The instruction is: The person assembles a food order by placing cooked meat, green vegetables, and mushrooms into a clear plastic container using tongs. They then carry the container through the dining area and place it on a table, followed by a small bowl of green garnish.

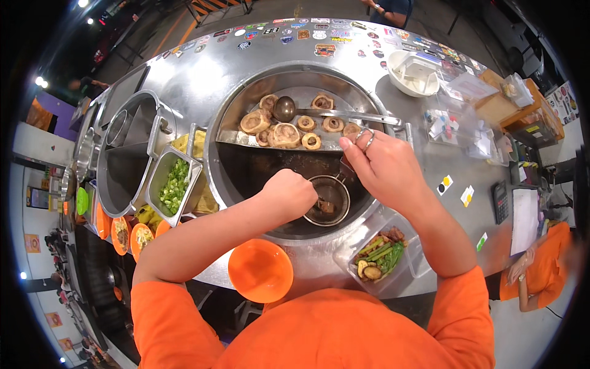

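Observation:
My left hand point(291, 192) is closed around a thin utensil that pokes into a small wire strainer basket point(329, 200), which holds dark pieces of food. That strainer hangs inside a big round steel pot point(246, 175) of dark broth. My right hand point(382, 163), with rings on two fingers, grips the strainer's handle at the pot's right rim. On a shelf across the pot's far half lie several cut marrow bones point(284, 134) and a ladle point(286, 108).
An empty orange bowl point(260, 270) sits at the near counter edge. Beside it is a clear tub of vegetables and mushrooms point(380, 255). A steel tray of chopped greens point(174, 184) is left of the pot. A person in orange sits at right point(536, 270).

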{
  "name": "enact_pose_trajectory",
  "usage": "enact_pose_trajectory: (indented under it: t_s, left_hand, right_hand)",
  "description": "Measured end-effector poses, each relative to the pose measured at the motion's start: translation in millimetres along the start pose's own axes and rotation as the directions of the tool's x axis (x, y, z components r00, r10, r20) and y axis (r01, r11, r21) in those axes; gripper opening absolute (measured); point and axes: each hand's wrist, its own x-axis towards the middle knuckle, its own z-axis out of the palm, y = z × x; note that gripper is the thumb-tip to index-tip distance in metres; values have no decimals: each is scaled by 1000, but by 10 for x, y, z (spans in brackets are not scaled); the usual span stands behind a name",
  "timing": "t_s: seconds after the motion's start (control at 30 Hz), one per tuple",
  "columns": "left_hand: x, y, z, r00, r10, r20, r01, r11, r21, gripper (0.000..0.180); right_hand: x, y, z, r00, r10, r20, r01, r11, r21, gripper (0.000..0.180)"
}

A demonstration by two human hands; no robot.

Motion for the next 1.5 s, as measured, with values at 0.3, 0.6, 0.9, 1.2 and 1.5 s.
enact_pose_trajectory:
  t_s: [0.3, 0.6, 0.9, 1.2, 1.5]
  left_hand:
    - [-464, -743, -436, 994, -93, 49, 105, 926, -363, 20]
    - [-492, -1498, -551, 900, -427, -87, 321, 784, -532, 23]
    - [-738, -1688, -474, 713, -696, 90, 679, 653, -335, 26]
    - [-578, -2011, 205, 679, -699, 227, 729, 602, -327, 31]
    - [-654, -1918, 310, 698, -702, 140, 656, 549, -518, 27]
  right_hand:
    - [-6, 133, 2, 995, 95, 38, -97, 993, 73, 33]
    - [-77, 235, 113, 976, 183, 114, -194, 977, 91, 38]
    - [-185, 319, 112, 978, 199, 61, -205, 971, 126, 37]
    - [-122, 279, 94, 983, 167, 71, -175, 976, 131, 37]
    - [-176, 335, 84, 978, 194, 76, -205, 964, 170, 34]
